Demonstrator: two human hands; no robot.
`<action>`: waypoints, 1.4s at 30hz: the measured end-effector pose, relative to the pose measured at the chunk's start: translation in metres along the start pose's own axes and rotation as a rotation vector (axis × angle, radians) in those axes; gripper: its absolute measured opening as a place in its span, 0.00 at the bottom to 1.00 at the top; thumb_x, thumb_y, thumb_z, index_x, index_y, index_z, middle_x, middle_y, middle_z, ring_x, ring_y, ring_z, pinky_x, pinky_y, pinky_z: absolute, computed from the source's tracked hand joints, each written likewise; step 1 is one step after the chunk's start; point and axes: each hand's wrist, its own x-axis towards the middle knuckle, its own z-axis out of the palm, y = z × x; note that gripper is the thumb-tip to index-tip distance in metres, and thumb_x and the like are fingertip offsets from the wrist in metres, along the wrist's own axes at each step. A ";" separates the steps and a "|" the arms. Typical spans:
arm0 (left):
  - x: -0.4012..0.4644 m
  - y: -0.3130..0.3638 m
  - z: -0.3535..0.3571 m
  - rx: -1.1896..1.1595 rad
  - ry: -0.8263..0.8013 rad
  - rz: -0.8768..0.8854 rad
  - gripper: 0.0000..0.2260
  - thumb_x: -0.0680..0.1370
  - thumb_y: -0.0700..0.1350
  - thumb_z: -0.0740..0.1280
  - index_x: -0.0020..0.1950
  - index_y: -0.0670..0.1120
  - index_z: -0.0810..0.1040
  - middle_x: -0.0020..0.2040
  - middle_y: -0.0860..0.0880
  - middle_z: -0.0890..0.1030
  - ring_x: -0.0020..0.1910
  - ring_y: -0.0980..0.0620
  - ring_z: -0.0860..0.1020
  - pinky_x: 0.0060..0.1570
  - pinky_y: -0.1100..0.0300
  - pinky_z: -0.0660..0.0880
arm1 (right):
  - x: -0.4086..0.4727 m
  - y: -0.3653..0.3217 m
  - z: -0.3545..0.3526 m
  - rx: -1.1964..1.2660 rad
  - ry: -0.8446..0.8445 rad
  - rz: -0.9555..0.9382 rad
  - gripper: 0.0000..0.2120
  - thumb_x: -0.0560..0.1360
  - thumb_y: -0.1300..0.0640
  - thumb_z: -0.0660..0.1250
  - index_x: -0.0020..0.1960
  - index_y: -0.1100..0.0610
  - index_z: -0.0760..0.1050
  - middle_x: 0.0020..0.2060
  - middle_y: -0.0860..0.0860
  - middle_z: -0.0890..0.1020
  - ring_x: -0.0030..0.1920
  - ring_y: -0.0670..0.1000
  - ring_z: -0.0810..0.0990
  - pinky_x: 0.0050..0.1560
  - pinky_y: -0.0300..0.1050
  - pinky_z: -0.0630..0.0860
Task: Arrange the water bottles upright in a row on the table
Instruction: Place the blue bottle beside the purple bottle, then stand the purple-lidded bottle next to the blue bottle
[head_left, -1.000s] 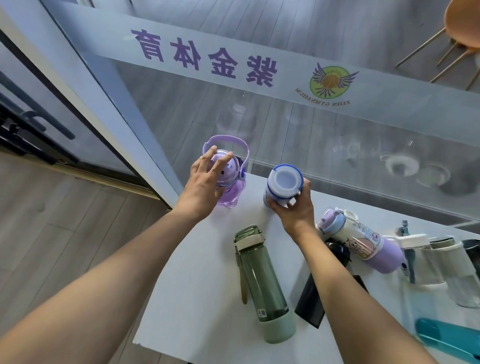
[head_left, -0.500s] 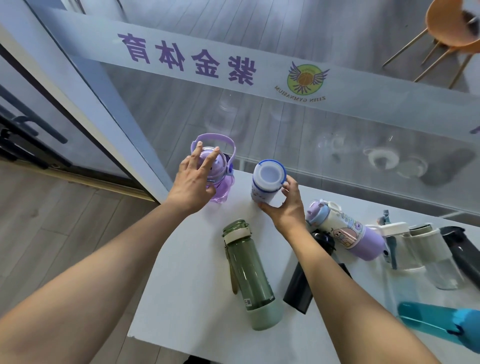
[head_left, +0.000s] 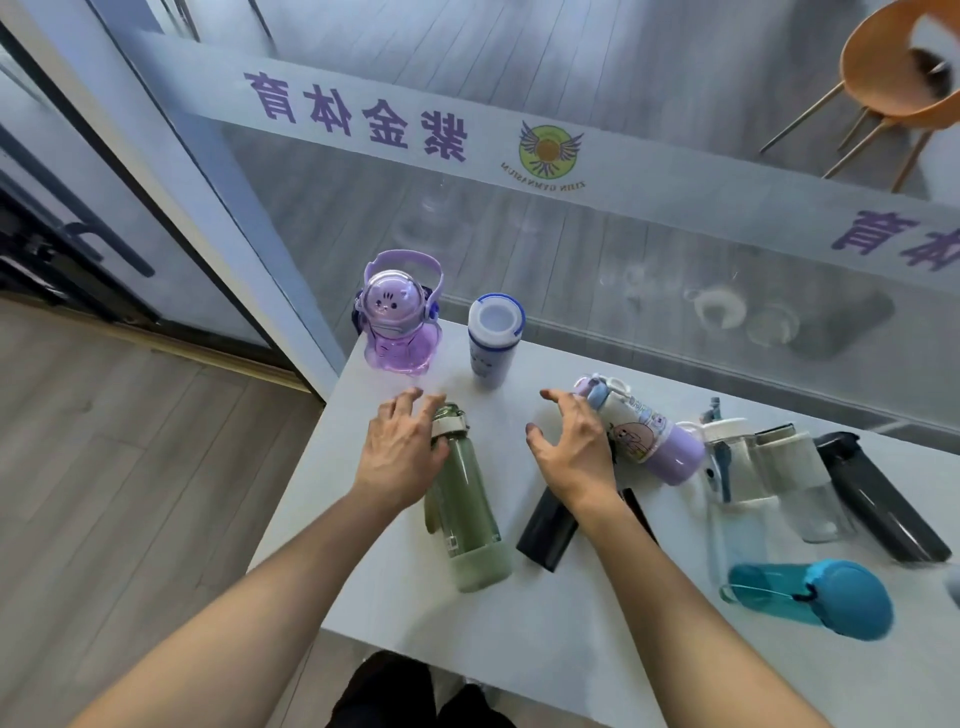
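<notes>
Green bottle (head_left: 466, 499) (translucent) lies flat.

Sports venue, likely a gym lobby or reception corner. Glass partition wall (head_left: 649, 270) runs along the far table edge, crossed by a frosted band (head_left: 467, 140) with purple Chinese lettering seen mirrored, so it faces the other side. Round winged logo (head_left: 548, 150) on the band has mirrored text reading roughly "ZIJIN GYMNASIUM". Grey wood-look plank floor (head_left: 130, 467) on both sides of the glass. Dark-framed glass door (head_left: 78, 249) at left. Orange shell chair (head_left: 893, 78) with thin metal legs beyond the glass. White table (head_left: 519, 613) holds many mixed water bottles (head_left: 467, 499), fitting a sports place.
</notes>
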 end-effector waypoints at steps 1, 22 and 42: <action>-0.006 0.003 0.004 -0.005 -0.005 -0.005 0.26 0.76 0.50 0.65 0.74 0.53 0.65 0.72 0.44 0.67 0.67 0.40 0.67 0.66 0.47 0.66 | -0.003 0.003 -0.001 -0.012 -0.006 -0.012 0.22 0.73 0.52 0.70 0.65 0.53 0.74 0.60 0.53 0.79 0.62 0.56 0.76 0.66 0.54 0.71; -0.005 0.005 0.053 -0.163 -0.235 -0.045 0.37 0.72 0.54 0.73 0.76 0.59 0.58 0.80 0.49 0.49 0.77 0.42 0.48 0.69 0.41 0.67 | 0.059 0.054 -0.050 -0.447 -0.130 0.250 0.29 0.72 0.47 0.70 0.70 0.50 0.67 0.65 0.55 0.74 0.63 0.59 0.73 0.63 0.53 0.68; -0.011 0.026 0.052 -0.182 -0.235 -0.118 0.36 0.71 0.48 0.73 0.76 0.56 0.61 0.80 0.51 0.48 0.75 0.43 0.52 0.66 0.47 0.69 | 0.104 0.077 -0.053 -0.309 -0.224 0.163 0.32 0.60 0.43 0.77 0.59 0.52 0.72 0.54 0.53 0.76 0.55 0.59 0.78 0.57 0.52 0.73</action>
